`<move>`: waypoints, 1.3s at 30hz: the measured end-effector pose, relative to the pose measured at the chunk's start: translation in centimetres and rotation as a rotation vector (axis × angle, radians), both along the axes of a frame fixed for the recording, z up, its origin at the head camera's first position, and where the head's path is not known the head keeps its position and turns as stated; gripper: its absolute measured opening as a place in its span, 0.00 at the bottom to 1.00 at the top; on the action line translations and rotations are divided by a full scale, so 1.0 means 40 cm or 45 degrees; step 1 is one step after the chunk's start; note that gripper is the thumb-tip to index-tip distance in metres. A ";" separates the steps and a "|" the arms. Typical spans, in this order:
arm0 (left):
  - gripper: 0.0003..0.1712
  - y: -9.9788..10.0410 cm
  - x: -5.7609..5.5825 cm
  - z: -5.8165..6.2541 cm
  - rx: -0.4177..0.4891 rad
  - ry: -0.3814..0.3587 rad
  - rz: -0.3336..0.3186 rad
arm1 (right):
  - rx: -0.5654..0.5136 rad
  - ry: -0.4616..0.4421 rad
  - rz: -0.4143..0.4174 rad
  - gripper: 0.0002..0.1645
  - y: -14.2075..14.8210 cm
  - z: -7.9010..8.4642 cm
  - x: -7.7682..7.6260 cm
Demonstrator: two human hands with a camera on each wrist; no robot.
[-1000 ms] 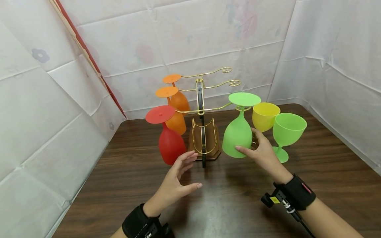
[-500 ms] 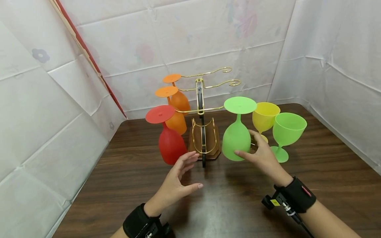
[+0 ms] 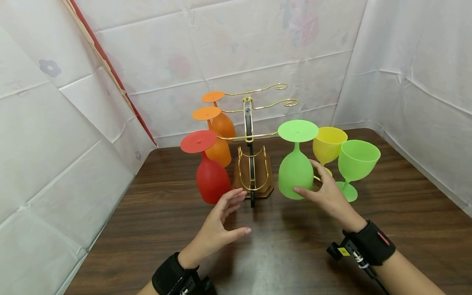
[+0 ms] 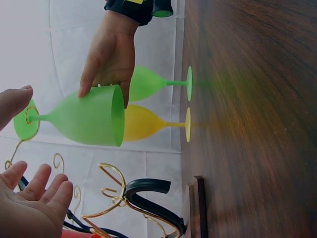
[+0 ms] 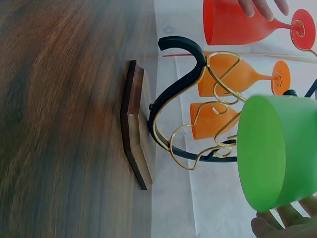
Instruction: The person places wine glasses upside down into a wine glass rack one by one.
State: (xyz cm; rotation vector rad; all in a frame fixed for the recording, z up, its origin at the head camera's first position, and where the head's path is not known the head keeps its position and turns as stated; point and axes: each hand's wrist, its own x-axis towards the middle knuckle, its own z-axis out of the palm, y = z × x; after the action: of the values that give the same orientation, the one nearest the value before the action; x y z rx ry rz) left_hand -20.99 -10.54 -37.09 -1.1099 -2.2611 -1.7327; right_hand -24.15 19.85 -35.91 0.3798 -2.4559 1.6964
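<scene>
A light green plastic goblet (image 3: pixel 296 174) is upside down at the front right arm of a gold wire rack (image 3: pixel 263 135). In the left wrist view, a gold loop surrounds its stem just by the foot. My right hand (image 3: pixel 328 196) holds its bowl between thumb and fingers, low near the rim. My left hand (image 3: pixel 217 229) is empty, fingers spread, just in front of a red goblet (image 3: pixel 212 180). That red goblet hangs inverted on the rack's front left arm. Behind it hang two orange goblets (image 3: pixel 223 125), also inverted.
Right of the rack, a yellow goblet (image 3: pixel 328 143) and a second green goblet (image 3: pixel 357 162) stand upright on the dark wooden table (image 3: pixel 147 246). Two gold arms at the back right bear nothing. White sheeting (image 3: pixel 221 45) surrounds the table on the visible sides.
The held green goblet has dropped slightly, its foot now lower and covering the curled arm end; it then shifted a little right with my right hand. My left hand has barely moved.
</scene>
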 end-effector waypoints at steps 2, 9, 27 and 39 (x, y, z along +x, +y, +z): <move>0.45 -0.002 0.000 -0.002 -0.001 -0.014 0.002 | 0.010 0.012 0.001 0.51 0.004 -0.001 0.002; 0.45 -0.009 -0.001 -0.007 -0.012 -0.044 0.012 | -0.010 0.060 -0.006 0.47 0.027 -0.001 0.020; 0.44 -0.019 -0.003 -0.014 0.001 -0.076 0.025 | -0.526 0.499 -0.465 0.37 0.152 0.074 0.050; 0.44 -0.023 -0.003 -0.025 0.008 -0.110 0.021 | -0.311 0.075 -0.715 0.56 0.207 0.014 -0.002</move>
State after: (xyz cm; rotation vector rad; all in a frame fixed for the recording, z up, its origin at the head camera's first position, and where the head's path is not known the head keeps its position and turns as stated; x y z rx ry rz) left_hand -21.12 -11.47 -38.11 -1.0313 -2.3056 -1.8143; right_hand -24.23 28.13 -35.34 -0.2622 -2.0112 1.6605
